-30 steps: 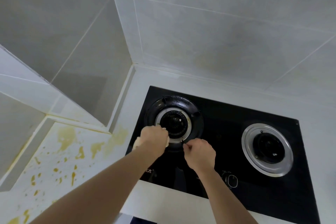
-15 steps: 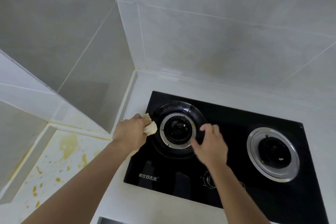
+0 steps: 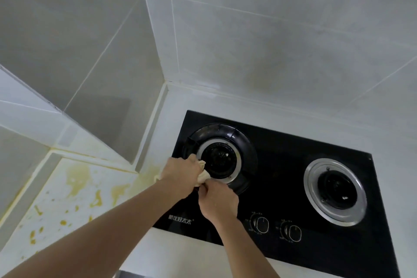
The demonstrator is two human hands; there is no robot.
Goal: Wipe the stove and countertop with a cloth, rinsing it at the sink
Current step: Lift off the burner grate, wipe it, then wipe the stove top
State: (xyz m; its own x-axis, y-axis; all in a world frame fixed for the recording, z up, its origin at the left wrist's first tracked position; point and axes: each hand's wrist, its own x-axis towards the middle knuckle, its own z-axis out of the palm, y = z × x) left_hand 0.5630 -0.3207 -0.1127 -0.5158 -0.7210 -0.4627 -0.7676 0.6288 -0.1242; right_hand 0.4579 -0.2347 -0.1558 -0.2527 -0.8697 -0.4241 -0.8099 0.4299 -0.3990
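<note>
A black glass stove (image 3: 282,165) is set into a white countertop (image 3: 164,133). My left hand (image 3: 180,174) grips a bunched pale yellow cloth (image 3: 204,176) and presses it against the front-left of the left burner (image 3: 220,160), inside its raised black ring (image 3: 247,153). Just below the cloth is my right hand (image 3: 217,201), its fingers curled at the ring's front-left rim and touching the cloth's lower end. The fingertips of both hands are hidden.
The right burner (image 3: 336,189) has a bare steel collar. Two knobs (image 3: 260,224) (image 3: 293,232) sit near the stove's front edge. Left of the stove, a lower counter (image 3: 79,198) carries several yellow-brown stains. Tiled walls close in behind and to the left.
My left hand brought the cloth from the ring's outer left side inward to the burner's front-left. My right hand moved from the ring's right side to its front-left rim.
</note>
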